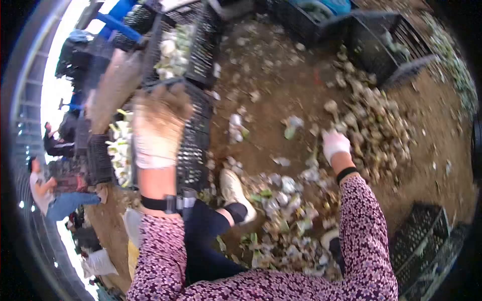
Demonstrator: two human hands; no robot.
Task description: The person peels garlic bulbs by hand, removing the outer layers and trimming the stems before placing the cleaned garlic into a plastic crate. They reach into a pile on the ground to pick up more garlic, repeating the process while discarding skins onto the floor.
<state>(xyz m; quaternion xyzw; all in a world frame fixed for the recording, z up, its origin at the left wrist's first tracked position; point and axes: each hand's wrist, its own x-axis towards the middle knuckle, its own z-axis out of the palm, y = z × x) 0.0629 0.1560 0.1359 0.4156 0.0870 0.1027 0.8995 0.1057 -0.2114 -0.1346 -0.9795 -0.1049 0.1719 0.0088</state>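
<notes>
My left hand (159, 123), in a glove with dirt-brown fingers, is smeared by motion above the black slotted crate (195, 145) at my left. Whether it holds anything is unclear. My right hand (335, 143), in a pale glove, reaches down to the near-left edge of a heap of garlic bulbs (384, 123) on the ground. Its fingers look curled in, and what lies in them is hidden. Trimmed white garlic with green stems (120, 148) shows to the left of my left hand. Another crate farther on holds whitish garlic bulbs (173, 47).
Loose peelings and leaf scraps (286, 210) cover the dirt around my shoe (233, 193). Black crates (371, 42) stand at the far right, and another crate (419, 236) sits at the near right. A person (47, 190) sits at the far left.
</notes>
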